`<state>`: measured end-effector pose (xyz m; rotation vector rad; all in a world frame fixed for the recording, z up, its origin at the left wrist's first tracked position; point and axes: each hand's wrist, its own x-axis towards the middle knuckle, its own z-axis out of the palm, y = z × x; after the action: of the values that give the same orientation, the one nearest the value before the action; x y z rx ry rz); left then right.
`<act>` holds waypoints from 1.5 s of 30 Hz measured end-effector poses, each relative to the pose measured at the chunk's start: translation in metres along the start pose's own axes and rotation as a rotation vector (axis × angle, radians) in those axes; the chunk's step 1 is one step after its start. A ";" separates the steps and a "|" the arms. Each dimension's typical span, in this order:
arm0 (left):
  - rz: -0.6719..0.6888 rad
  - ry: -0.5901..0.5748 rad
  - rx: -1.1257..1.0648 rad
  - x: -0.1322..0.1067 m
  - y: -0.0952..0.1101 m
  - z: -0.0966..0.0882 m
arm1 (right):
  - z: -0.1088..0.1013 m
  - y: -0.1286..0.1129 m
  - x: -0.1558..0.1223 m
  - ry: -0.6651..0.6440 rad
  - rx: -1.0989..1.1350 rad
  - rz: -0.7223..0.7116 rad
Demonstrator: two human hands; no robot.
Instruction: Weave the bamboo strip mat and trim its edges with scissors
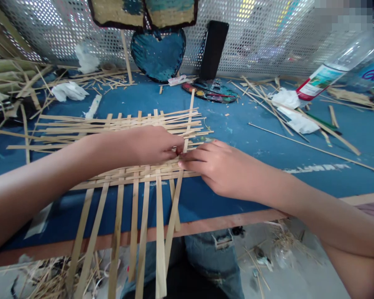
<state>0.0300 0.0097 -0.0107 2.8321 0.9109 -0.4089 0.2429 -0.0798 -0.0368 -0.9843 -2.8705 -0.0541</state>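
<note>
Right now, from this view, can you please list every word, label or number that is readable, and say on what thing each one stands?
"Gat", in blue letters and cut off at the picture edge, on the clear plastic bottle.
The bottle's red-edged label: too small to read.
Pale marks on the blue table top: too worn to read.

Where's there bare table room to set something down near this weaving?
Bare blue tabletop lies between the weave and the loose strips, below the palette; more lies below the long stick, right of the right hand. Top-left is crowded with scraps.
</note>
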 end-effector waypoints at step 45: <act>-0.055 -0.125 -0.399 -0.005 -0.012 -0.004 | -0.036 0.052 -0.021 -0.333 0.409 0.211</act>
<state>0.0202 0.0179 -0.0061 2.3985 0.9274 -0.3584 0.2946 -0.0540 -0.0038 -1.2920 -2.8480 0.7481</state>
